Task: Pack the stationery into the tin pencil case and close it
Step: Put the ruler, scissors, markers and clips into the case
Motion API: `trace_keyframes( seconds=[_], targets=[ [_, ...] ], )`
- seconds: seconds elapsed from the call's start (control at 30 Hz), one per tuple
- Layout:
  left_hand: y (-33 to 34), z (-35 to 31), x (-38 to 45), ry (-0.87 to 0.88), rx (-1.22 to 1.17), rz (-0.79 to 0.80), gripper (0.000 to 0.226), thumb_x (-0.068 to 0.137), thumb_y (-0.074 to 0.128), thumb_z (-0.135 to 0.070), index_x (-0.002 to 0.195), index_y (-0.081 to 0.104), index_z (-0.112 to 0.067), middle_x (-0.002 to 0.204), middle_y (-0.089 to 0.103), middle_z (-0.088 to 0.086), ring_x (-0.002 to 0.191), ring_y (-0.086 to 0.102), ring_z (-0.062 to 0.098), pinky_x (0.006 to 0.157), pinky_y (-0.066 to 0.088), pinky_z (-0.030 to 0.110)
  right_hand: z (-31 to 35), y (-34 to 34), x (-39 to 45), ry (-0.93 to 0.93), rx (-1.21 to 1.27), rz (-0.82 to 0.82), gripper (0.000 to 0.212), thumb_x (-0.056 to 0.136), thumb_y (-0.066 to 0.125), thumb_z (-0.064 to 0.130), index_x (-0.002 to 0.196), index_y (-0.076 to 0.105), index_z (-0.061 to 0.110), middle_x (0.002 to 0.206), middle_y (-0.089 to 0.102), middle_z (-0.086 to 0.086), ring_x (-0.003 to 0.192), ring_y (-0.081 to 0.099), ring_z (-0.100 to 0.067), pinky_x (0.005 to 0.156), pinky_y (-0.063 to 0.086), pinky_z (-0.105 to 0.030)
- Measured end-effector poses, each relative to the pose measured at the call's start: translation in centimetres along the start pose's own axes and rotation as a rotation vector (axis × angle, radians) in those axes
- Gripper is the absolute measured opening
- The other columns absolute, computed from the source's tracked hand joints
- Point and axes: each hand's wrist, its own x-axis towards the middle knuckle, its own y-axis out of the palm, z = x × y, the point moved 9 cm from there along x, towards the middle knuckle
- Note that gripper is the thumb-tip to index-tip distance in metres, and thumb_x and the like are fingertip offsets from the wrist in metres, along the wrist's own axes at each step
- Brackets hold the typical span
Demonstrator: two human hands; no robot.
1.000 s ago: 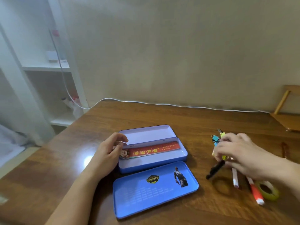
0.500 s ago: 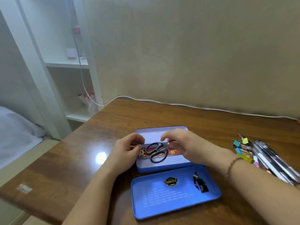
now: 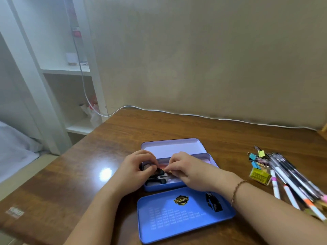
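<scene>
The blue tin pencil case point(image 3: 178, 187) lies open mid-table, its pale hinged lid point(image 3: 173, 147) tipped back. A second blue panel point(image 3: 185, 218) with a printed badge lies flat in front of it. Black-handled scissors point(image 3: 157, 175) rest in the left end of the case, over a red ruler point(image 3: 163, 162) that is mostly hidden. My left hand point(image 3: 136, 170) grips the scissor handles. My right hand point(image 3: 191, 172) pinches the scissors at the blade end. Loose pens point(image 3: 292, 179), coloured binder clips point(image 3: 256, 156) and a small yellow box point(image 3: 260, 175) lie on the table to the right.
A white cable point(image 3: 194, 114) runs along the back of the wooden table point(image 3: 106, 147) by the wall. A white shelf unit point(image 3: 70, 71) stands beyond the table's left edge, and a sticker point(image 3: 15, 212) sits near the front-left corner.
My right hand left the pile at the right and carried the scissors to the case. The scissors have since turned to lie in its left end, with both hands on them.
</scene>
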Motion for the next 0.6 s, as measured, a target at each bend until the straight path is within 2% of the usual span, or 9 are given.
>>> trace_keyframes(
  seconds=[0.07, 0.13, 0.2, 0.27, 0.33, 0.43, 0.53, 0.6],
  targets=[
    [0.1, -0.3, -0.1, 0.014, 0.019, 0.021, 0.021, 0.082, 0.070, -0.003, 0.082, 0.074, -0.024, 0.096, 0.066, -0.009, 0.095, 0.063, 0.009, 0.085, 0.045, 0.017, 0.2, -0.7, -0.8, -0.003, -0.015, -0.020, 0.031, 0.100, 0.050, 0.019, 0.128, 0.063, 0.021, 0.118, 0.057, 0.002, 0.113, 0.044, -0.014, 0.099, 0.037, -0.030],
    [0.4, -0.4, -0.2, 0.027, 0.039, 0.054, 0.017, 0.083, 0.072, -0.007, 0.088, 0.074, -0.024, 0.103, 0.064, -0.009, 0.099, 0.062, 0.007, 0.087, 0.042, 0.012, -0.1, -3.7, -2.2, 0.002, -0.007, -0.151, 0.030, 0.095, 0.058, 0.017, 0.124, 0.064, 0.021, 0.117, 0.060, 0.005, 0.114, 0.047, -0.012, 0.100, 0.039, -0.029],
    [0.9, -0.3, -0.5, 0.030, 0.068, 0.105, 0.016, 0.084, 0.073, -0.013, 0.095, 0.074, -0.024, 0.111, 0.060, -0.009, 0.105, 0.059, 0.003, 0.089, 0.039, 0.009, -1.6, -8.4, -5.0, 0.058, 0.037, -0.390, 0.026, 0.091, 0.064, 0.013, 0.115, 0.067, 0.023, 0.107, 0.064, 0.009, 0.104, 0.053, -0.005, 0.091, 0.043, -0.022],
    [1.3, -0.2, -0.7, 0.032, 0.106, 0.151, 0.016, 0.085, 0.073, -0.020, 0.098, 0.072, -0.028, 0.119, 0.055, -0.012, 0.109, 0.055, 0.000, 0.091, 0.038, 0.008, -4.1, -13.0, -9.1, 0.164, 0.072, -0.633, 0.024, 0.088, 0.067, 0.012, 0.105, 0.069, 0.028, 0.095, 0.067, 0.012, 0.090, 0.059, -0.005, 0.079, 0.046, -0.016],
    [1.7, -0.4, -0.8, 0.038, 0.134, 0.176, 0.015, 0.087, 0.072, -0.029, 0.100, 0.070, -0.034, 0.124, 0.051, -0.015, 0.115, 0.052, 0.000, 0.094, 0.039, 0.012, -6.4, -15.9, -13.0, 0.287, 0.011, -0.747, 0.022, 0.085, 0.070, 0.013, 0.097, 0.070, 0.032, 0.087, 0.067, 0.014, 0.080, 0.060, -0.005, 0.070, 0.045, -0.013],
    [1.9, -0.8, -0.6, 0.045, 0.153, 0.178, 0.015, 0.087, 0.069, -0.039, 0.102, 0.069, -0.037, 0.126, 0.049, -0.017, 0.119, 0.050, 0.004, 0.097, 0.042, 0.022, -6.8, -15.7, -13.8, 0.332, -0.182, -0.581, 0.021, 0.082, 0.075, 0.013, 0.088, 0.072, 0.033, 0.081, 0.066, 0.019, 0.074, 0.058, 0.000, 0.065, 0.045, -0.019],
    [2.4, -1.4, -0.7, 0.071, 0.196, 0.187, 0.027, 0.084, 0.067, -0.054, 0.107, 0.068, -0.040, 0.131, 0.047, -0.021, 0.124, 0.045, 0.002, 0.102, 0.041, 0.030, -3.9, -12.7, -10.6, 0.194, -0.305, -0.360, 0.010, 0.083, 0.073, 0.024, 0.089, 0.075, 0.032, 0.085, 0.067, 0.015, 0.082, 0.061, -0.009, 0.065, 0.051, -0.031],
    [2.8, -1.7, -0.9, 0.093, 0.251, 0.206, 0.038, 0.079, 0.061, -0.064, 0.111, 0.065, -0.044, 0.136, 0.043, -0.024, 0.129, 0.038, 0.000, 0.106, 0.036, 0.035, -2.7, -10.4, -7.8, 0.119, -0.454, -0.211, 0.014, 0.087, 0.064, 0.038, 0.098, 0.072, 0.036, 0.091, 0.065, 0.014, 0.092, 0.058, -0.011, 0.062, 0.042, -0.027]
  ],
)
